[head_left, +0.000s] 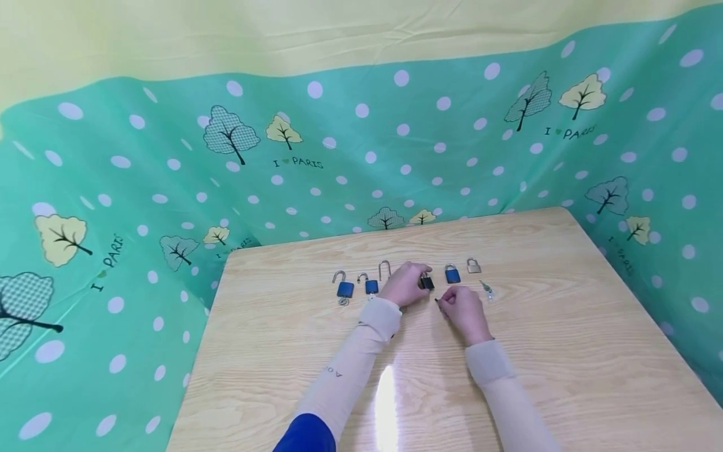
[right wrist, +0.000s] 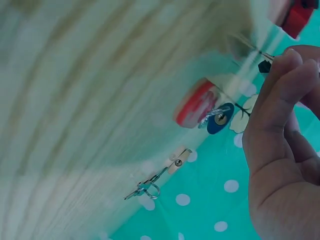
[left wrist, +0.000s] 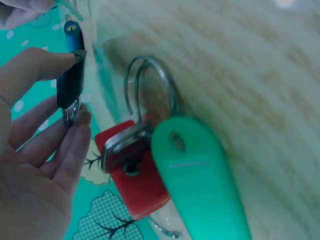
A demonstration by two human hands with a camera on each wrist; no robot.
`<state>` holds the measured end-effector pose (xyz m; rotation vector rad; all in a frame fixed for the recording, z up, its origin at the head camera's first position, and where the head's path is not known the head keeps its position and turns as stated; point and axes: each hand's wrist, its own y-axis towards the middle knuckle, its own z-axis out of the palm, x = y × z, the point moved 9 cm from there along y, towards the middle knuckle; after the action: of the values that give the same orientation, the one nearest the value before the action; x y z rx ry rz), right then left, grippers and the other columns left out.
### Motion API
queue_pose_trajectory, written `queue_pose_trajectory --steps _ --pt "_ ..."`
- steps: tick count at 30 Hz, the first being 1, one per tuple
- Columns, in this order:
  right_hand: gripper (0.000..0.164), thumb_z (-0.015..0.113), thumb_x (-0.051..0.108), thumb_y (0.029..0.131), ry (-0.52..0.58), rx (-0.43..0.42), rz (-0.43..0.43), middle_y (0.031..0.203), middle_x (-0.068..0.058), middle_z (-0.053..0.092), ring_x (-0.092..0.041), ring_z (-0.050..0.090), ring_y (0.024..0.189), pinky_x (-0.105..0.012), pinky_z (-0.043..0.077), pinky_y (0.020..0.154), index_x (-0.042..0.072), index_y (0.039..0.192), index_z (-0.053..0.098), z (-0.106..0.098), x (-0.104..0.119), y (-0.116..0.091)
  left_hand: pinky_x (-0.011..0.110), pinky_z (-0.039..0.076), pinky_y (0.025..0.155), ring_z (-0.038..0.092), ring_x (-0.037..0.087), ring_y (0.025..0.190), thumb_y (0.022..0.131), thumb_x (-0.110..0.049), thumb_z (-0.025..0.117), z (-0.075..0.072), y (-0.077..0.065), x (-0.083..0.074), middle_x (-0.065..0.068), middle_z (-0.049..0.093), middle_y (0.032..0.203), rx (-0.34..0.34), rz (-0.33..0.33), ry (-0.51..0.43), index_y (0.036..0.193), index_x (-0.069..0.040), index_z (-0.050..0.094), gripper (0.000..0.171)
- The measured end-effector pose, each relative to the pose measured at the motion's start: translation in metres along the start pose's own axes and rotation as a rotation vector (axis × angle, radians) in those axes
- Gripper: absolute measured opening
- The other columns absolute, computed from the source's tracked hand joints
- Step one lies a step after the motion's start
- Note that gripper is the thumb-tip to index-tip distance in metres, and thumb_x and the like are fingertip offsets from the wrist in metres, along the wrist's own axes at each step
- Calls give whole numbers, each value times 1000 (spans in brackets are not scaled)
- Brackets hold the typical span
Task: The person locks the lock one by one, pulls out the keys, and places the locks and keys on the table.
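Observation:
My left hand (head_left: pixel 403 284) holds a black padlock (head_left: pixel 427 281) on the table. In the left wrist view its thumb presses the black body (left wrist: pixel 70 87), with the fingers spread behind by the metal shackle (left wrist: pixel 73 111). Just to the right, my right hand (head_left: pixel 464 311) pinches a small key (right wrist: pixel 265 65) with a dark part and a thin metal shaft; the fingers hide most of it. The key and the black padlock are apart. Beside my left hand, a red padlock (left wrist: pixel 142 185) carries a key on rings with a green tag (left wrist: pixel 200 180).
Two blue padlocks (head_left: pixel 345 289) with raised shackles lie left of my hands. A tall shackle (head_left: pixel 385 270) shows behind my left hand. To the right are a closed blue padlock (head_left: pixel 452 275), a silver padlock (head_left: pixel 473 265) and keys on a ring (head_left: pixel 487 289). A patterned curtain (head_left: pixel 361 144) borders the wooden table (head_left: pixel 271 351).

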<state>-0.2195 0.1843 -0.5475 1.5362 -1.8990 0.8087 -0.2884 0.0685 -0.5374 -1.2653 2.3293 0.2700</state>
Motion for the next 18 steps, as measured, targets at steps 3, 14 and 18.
queue_pose_trajectory --steps 3,14,18 --pt "10 72 8 86 -79 -13 -32 73 -8 67 -19 57 61 -29 44 55 2 79 69 3 3 3 31 50 101 59 19 117 83 -17 80 2 1 1 3 64 131 8 -4 31 136 -14 60 57" --pt "17 76 10 83 -273 5 -87 68 -7 65 -21 57 58 -34 43 52 8 70 65 10 14 8 31 47 101 57 18 115 86 -20 78 15 9 6 2 64 127 41 21 98 139 -18 57 57" --pt "18 76 11 85 -268 19 -65 70 -6 66 -21 57 59 -32 42 53 8 71 65 13 12 9 31 46 102 56 19 116 87 -24 78 16 10 6 1 65 127 51 24 109 139 -19 56 57"
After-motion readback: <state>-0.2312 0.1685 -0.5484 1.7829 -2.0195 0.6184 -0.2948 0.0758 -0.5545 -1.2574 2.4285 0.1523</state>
